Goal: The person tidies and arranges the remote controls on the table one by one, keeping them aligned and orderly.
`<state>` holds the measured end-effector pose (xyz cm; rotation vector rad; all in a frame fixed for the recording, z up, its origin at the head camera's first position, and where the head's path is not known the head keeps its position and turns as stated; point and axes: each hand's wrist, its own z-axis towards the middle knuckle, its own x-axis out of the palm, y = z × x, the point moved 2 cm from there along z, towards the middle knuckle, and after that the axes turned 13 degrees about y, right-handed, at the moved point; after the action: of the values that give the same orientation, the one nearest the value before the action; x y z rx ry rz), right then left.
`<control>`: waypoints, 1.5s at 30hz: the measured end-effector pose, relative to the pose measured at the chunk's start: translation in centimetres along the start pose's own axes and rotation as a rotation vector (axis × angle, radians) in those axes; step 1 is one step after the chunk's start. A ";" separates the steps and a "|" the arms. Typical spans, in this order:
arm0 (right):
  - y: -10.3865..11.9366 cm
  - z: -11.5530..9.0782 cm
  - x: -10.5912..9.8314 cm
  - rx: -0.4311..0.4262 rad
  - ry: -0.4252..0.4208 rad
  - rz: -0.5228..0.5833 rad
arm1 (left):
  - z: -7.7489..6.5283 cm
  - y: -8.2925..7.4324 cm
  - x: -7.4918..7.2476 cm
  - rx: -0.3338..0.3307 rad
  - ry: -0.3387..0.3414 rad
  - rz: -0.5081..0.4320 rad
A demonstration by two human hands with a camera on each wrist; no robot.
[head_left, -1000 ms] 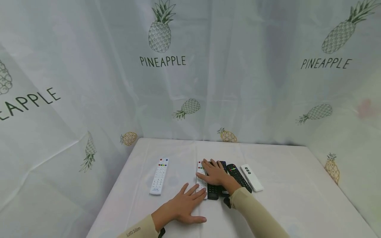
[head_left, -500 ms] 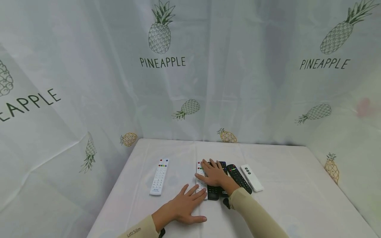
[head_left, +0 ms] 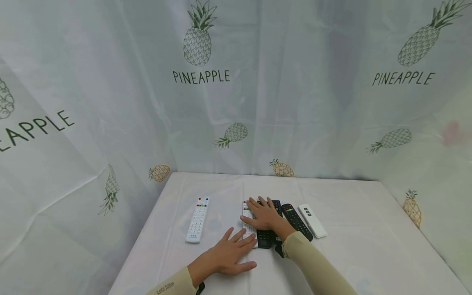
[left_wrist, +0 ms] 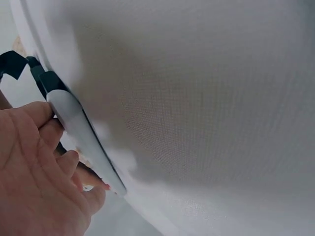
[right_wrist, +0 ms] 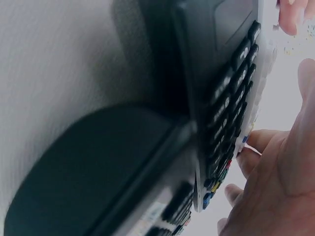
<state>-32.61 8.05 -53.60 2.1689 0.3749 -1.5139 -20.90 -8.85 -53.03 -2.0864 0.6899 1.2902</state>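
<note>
Spread over a row of remote controls, my right hand has its fingers on a white remote and the black remote beside it. A second black remote lies partly under that hand and forearm. My left hand has its fingers extended, the tips touching the lower left side of the white remote. In the left wrist view those fingers lie against the white remote's rounded end. The right wrist view shows the black remote's buttons close up, under my right hand.
Apart at the left lies another white remote with coloured buttons. To the right, a tilted black remote and a slim white remote lie side by side. A pineapple-print curtain surrounds the white table.
My right hand has shifted very slightly left, and the upper end of the white remote under it has edged left too. My left hand has stayed nearly still.
</note>
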 end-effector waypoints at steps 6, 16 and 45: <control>0.8 -0.3 -0.8 -0.007 0.012 0.013 | 0.2 0.4 0.5 -0.003 0.004 -0.020; 0.6 0.8 0.1 0.011 0.030 -0.019 | -0.3 0.4 0.4 0.007 -0.013 -0.028; 2.2 2.0 0.0 0.006 0.078 -0.010 | -1.3 1.6 1.1 -0.027 -0.020 -0.040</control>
<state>-33.17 5.10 -53.65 2.2385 0.4075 -1.4409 -20.76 -10.99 -53.93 -2.0948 0.6228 1.3037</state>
